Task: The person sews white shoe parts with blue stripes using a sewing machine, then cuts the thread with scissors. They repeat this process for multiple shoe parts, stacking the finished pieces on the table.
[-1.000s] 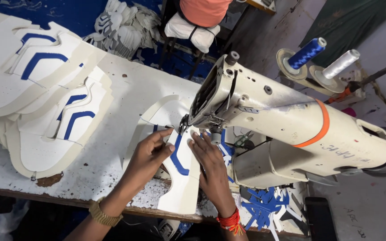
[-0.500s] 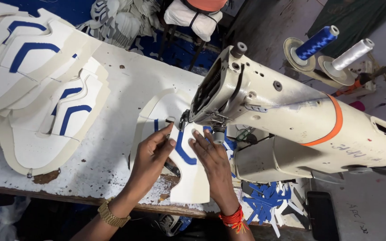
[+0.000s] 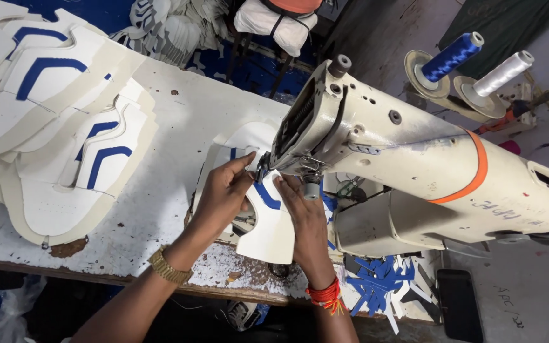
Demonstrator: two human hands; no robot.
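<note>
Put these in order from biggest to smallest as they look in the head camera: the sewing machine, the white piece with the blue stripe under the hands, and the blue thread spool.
1. sewing machine
2. white piece with the blue stripe, partly hidden by the hands
3. blue thread spool, though it sits farther away, so it may look smaller than it is
</note>
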